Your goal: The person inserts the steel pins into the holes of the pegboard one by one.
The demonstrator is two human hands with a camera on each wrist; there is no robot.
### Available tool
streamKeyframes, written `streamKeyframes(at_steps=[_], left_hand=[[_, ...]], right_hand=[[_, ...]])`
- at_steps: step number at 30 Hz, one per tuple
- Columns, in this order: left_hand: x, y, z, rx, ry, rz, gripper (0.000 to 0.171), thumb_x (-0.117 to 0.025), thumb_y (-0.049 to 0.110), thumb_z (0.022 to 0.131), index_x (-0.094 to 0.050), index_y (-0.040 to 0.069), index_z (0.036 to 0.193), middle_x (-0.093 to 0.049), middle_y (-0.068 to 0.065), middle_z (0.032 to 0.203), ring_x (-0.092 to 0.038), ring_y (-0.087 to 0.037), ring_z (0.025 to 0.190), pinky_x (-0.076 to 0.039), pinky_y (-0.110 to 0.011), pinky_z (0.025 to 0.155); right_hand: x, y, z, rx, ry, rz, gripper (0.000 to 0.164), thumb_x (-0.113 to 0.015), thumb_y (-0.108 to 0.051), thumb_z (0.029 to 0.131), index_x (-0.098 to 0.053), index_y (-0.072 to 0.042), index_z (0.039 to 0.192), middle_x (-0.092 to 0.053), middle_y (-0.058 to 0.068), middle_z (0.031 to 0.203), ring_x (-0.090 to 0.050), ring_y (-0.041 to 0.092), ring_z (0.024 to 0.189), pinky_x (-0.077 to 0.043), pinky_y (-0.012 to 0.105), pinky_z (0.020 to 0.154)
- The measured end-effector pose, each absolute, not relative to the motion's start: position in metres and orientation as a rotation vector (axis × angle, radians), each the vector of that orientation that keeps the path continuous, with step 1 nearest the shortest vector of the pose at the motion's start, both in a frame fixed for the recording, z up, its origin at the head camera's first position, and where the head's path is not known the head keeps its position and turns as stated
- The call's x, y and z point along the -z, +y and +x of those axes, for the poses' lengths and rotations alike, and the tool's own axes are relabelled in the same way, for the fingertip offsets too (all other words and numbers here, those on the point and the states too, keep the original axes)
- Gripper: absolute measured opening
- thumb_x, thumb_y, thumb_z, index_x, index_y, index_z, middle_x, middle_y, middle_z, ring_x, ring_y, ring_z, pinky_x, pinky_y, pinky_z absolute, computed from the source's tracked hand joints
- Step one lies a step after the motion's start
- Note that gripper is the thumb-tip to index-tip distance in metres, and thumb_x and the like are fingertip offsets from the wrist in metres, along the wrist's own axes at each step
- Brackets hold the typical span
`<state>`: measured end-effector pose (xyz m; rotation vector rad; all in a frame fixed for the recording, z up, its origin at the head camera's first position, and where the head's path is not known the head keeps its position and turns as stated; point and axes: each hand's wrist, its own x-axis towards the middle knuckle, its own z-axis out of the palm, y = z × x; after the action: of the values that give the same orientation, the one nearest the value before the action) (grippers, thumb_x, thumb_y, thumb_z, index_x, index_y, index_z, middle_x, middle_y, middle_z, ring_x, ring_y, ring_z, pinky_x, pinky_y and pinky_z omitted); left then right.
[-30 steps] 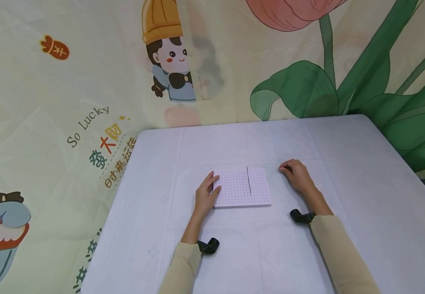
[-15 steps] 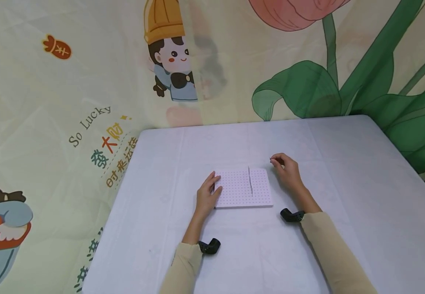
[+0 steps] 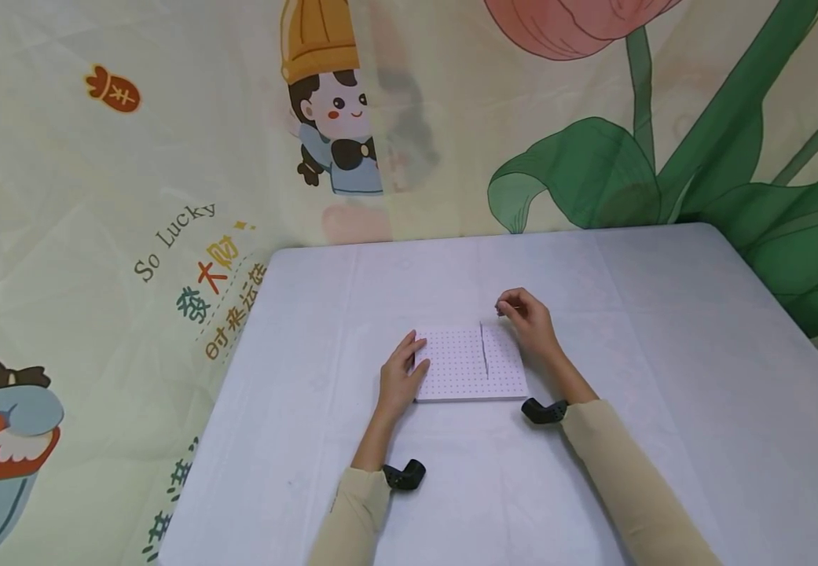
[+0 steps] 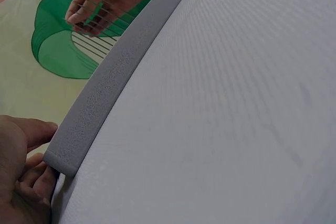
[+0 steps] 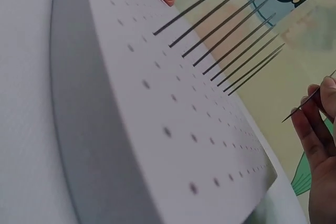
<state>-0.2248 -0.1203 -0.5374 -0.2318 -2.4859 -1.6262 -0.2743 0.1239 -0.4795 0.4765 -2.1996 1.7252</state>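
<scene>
A white board [image 3: 451,377] dotted with a grid of small holes sits on the table. Several thin metal rods [image 5: 202,38] stand upright in one row of its holes; from the head they look like a single dark line. My left hand [image 3: 397,379] grips the board's left edge, fingers and thumb at its corner in the left wrist view. Just beyond the board's far right corner, my right hand [image 3: 530,321] is raised and pinches another thin pointed rod [image 5: 299,109] between fingertips and thumb. That rod slants in the right wrist view, apart from the standing row.
A white cloth covers the table [image 3: 295,377]. Behind it hangs a printed backdrop [image 3: 437,173] with cartoon figures and green leaves. Black wrist cameras [image 3: 405,475] are strapped at both sleeves.
My right hand has moved left and slightly away from me, from right of the board to near its far right corner, still pinching the rod. The left hand keeps its hold on the board.
</scene>
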Motion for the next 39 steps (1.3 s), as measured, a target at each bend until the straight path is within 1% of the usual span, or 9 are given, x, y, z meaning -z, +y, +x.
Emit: streamKeyframes(at_steps=[7, 12, 16, 20, 25, 28, 33, 36, 39], left_hand=[[0.536, -0.12, -0.223, 1.657, -2.469, -0.245, 0.036, -0.06, 0.007, 0.084, -0.056, 0.006, 0.12, -0.037, -0.003, 0.141, -0.037, -0.018, 0.127, -0.036, -0.024, 0.101], [0.538, -0.121, -0.223, 1.7, -2.418, -0.282, 0.036, -0.06, 0.004, 0.083, -0.056, 0.003, 0.119, -0.038, -0.007, 0.14, -0.038, -0.024, 0.126, -0.037, -0.03, 0.1], [0.536, -0.121, -0.223, 1.683, -2.433, -0.27, 0.036, -0.061, 0.005, 0.083, -0.056, 0.004, 0.119, -0.038, -0.006, 0.14, -0.038, -0.021, 0.126, -0.037, -0.027, 0.1], [0.534, -0.12, -0.222, 1.66, -2.456, -0.247, 0.036, -0.061, 0.005, 0.083, -0.057, 0.006, 0.119, -0.038, -0.003, 0.14, -0.039, -0.018, 0.126, -0.036, -0.022, 0.1], [0.535, -0.12, -0.223, 1.657, -2.452, -0.258, 0.036, -0.061, 0.005, 0.083, -0.057, 0.005, 0.119, -0.038, -0.005, 0.14, -0.039, -0.02, 0.126, -0.037, -0.023, 0.1], [0.535, -0.121, -0.223, 1.654, -2.455, -0.26, 0.036, -0.06, 0.005, 0.083, -0.056, 0.005, 0.119, -0.038, -0.006, 0.14, -0.038, -0.02, 0.126, -0.037, -0.023, 0.1], [0.535, -0.121, -0.223, 1.652, -2.471, -0.25, 0.036, -0.06, 0.005, 0.084, -0.056, 0.005, 0.12, -0.037, -0.005, 0.141, -0.037, -0.018, 0.127, -0.036, -0.022, 0.1], [0.535, -0.12, -0.223, 1.657, -2.47, -0.248, 0.036, -0.06, 0.006, 0.084, -0.056, 0.005, 0.12, -0.036, -0.005, 0.141, -0.037, -0.017, 0.127, -0.036, -0.021, 0.1], [0.536, -0.121, -0.223, 1.665, -2.451, -0.258, 0.036, -0.06, 0.005, 0.083, -0.056, 0.005, 0.119, -0.037, -0.006, 0.141, -0.037, -0.018, 0.127, -0.036, -0.023, 0.1]], right_hand=[[0.492, 0.117, -0.279, -1.893, -2.122, 0.519, 0.012, -0.051, 0.001, 0.088, -0.052, 0.011, 0.095, -0.056, 0.025, 0.088, -0.056, 0.031, 0.082, -0.053, 0.025, 0.073], [0.498, 0.112, -0.28, -1.951, -2.109, 0.563, 0.011, -0.051, 0.002, 0.087, -0.053, 0.012, 0.093, -0.055, 0.025, 0.088, -0.057, 0.024, 0.081, -0.053, 0.022, 0.072], [0.499, 0.11, -0.279, -1.941, -2.127, 0.604, 0.01, -0.052, 0.002, 0.087, -0.054, 0.011, 0.092, -0.055, 0.023, 0.087, -0.057, 0.02, 0.081, -0.052, 0.018, 0.072], [0.498, 0.108, -0.278, -1.905, -2.156, 0.628, 0.01, -0.052, 0.002, 0.087, -0.055, 0.01, 0.092, -0.056, 0.022, 0.087, -0.056, 0.023, 0.082, -0.052, 0.018, 0.072], [0.497, 0.108, -0.278, -1.847, -2.212, 0.625, 0.011, -0.053, 0.002, 0.087, -0.055, 0.01, 0.093, -0.057, 0.021, 0.087, -0.056, 0.026, 0.083, -0.05, 0.016, 0.072], [0.499, 0.108, -0.28, -1.815, -2.247, 0.605, 0.01, -0.053, 0.0, 0.087, -0.056, 0.008, 0.093, -0.058, 0.019, 0.087, -0.056, 0.024, 0.084, -0.049, 0.015, 0.074], [0.515, 0.11, -0.288, -1.742, -2.319, 0.556, 0.009, -0.055, -0.005, 0.087, -0.059, -0.001, 0.094, -0.06, 0.012, 0.089, -0.055, 0.018, 0.087, -0.047, 0.013, 0.077], [0.523, 0.11, -0.29, -1.686, -2.361, 0.524, 0.01, -0.055, -0.013, 0.087, -0.059, -0.007, 0.094, -0.059, 0.007, 0.09, -0.055, 0.015, 0.087, -0.047, 0.012, 0.075], [0.525, 0.11, -0.289, -1.649, -2.37, 0.515, 0.012, -0.055, -0.02, 0.088, -0.058, -0.01, 0.093, -0.059, 0.004, 0.089, -0.055, 0.013, 0.086, -0.048, 0.013, 0.072]])
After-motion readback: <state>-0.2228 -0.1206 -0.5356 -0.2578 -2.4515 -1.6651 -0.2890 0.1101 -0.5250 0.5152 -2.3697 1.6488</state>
